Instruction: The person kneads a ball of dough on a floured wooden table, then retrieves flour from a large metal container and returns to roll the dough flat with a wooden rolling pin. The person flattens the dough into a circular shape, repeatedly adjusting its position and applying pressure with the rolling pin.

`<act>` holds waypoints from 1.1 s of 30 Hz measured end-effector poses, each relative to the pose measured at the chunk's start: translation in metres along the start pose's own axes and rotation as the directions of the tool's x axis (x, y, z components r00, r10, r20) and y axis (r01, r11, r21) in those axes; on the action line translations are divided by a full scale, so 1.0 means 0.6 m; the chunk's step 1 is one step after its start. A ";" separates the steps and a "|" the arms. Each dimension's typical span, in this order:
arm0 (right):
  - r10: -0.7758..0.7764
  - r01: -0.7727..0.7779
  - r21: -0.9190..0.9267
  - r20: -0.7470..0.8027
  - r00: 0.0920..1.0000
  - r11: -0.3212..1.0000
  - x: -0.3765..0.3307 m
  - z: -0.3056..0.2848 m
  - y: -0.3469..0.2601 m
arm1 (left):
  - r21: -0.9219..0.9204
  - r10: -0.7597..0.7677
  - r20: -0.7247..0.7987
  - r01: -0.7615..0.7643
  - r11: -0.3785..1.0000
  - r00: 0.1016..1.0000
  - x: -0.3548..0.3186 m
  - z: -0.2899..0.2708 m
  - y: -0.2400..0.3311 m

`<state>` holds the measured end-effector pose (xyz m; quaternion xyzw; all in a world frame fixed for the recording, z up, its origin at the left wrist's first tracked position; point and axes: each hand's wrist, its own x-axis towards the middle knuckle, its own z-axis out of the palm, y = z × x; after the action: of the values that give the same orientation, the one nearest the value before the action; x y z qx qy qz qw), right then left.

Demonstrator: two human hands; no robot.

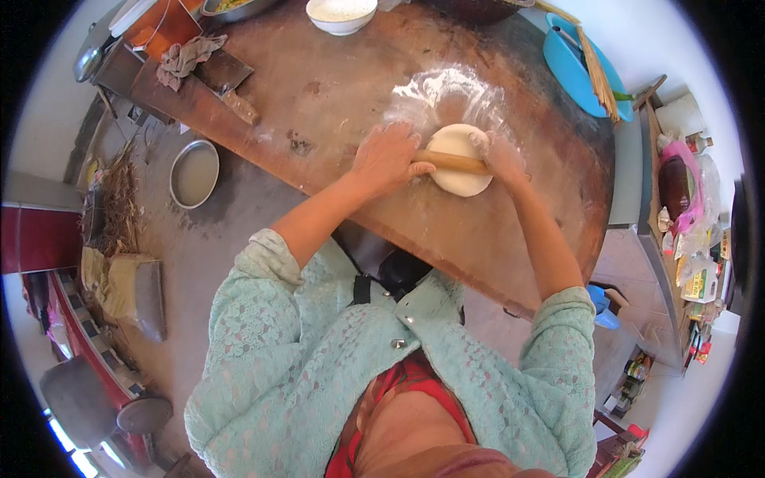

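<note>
A round, flat piece of white dough (460,185) lies on the wooden table. Across its middle rests a short wooden rolling pin (454,162). At the pin's left end, my left hand (389,159) is closed round it, thumb along the near side. The right end is gripped by my right hand (504,158), whose fingers bend over the dough's edge. Just beyond the dough, loose white flour (446,83) is spread on the tabletop.
The wooden table (319,88) carries a white bowl of flour (341,14) at its far edge. A blue basin (580,72) stands far right, an orange bucket (163,30) and grey cloth (188,60) far left. On the floor at left sits a metal basin (195,174).
</note>
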<state>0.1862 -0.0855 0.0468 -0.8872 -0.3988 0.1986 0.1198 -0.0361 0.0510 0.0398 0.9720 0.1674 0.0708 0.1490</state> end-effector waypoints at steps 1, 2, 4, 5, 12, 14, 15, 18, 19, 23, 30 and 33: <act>0.064 -0.064 -0.020 -0.020 0.998 0.998 -0.007 0.005 0.002 | 0.032 0.018 0.036 -0.019 0.999 0.999 -0.008 -0.012 0.006; 0.128 -0.132 0.154 0.037 0.991 0.979 -0.020 0.009 0.013 | 0.057 0.036 0.071 -0.040 0.998 0.997 -0.009 -0.021 0.012; 0.084 -0.060 0.196 -0.113 0.990 0.979 -0.071 0.024 0.023 | 0.089 0.051 0.134 -0.063 0.994 0.990 -0.016 -0.034 0.025; 0.063 -0.023 0.207 -0.191 0.980 0.978 -0.100 0.025 0.027 | 0.093 0.049 0.158 -0.064 0.994 0.986 -0.023 -0.039 0.035; -0.363 0.184 -0.460 -0.336 0.869 0.869 -0.127 0.023 0.035 | 0.098 0.055 -0.227 -0.034 0.995 0.972 -0.007 0.042 0.020; -0.338 0.165 -0.458 -0.329 0.882 0.874 -0.053 0.000 0.021 | 0.153 -0.002 -0.224 0.037 0.988 0.975 0.043 0.044 -0.001; -0.331 0.170 -0.435 -0.327 0.885 0.884 -0.012 -0.008 0.018 | 0.179 -0.029 -0.230 0.072 0.981 0.973 0.071 0.044 -0.014; -0.257 0.127 -0.391 -0.301 0.918 0.912 0.077 -0.019 0.030 | 0.210 -0.170 -0.386 0.266 0.941 0.907 0.125 0.055 -0.045; -0.227 0.077 -0.406 -0.336 0.914 0.911 0.084 -0.018 0.030 | 0.219 -0.216 -0.346 0.303 0.928 0.913 0.127 0.052 -0.043; -0.167 0.048 -0.338 -0.334 0.928 0.940 0.052 0.002 0.037 | 0.191 -0.293 -0.218 0.335 0.923 0.931 0.086 0.042 -0.021; -0.388 0.255 -0.392 -0.310 0.868 0.884 -0.118 0.029 0.062 | 0.007 -0.109 -0.139 0.111 0.994 0.984 -0.045 0.045 0.035; -0.378 0.279 -0.348 -0.260 0.889 0.895 -0.030 0.005 0.059 | 0.130 -0.137 -0.307 0.183 0.974 0.942 0.047 0.049 0.001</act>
<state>0.1975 -0.1222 0.0358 -0.8338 -0.5454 -0.0349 0.0785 -0.0038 0.0523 0.0147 0.9422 0.2714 0.1896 0.0509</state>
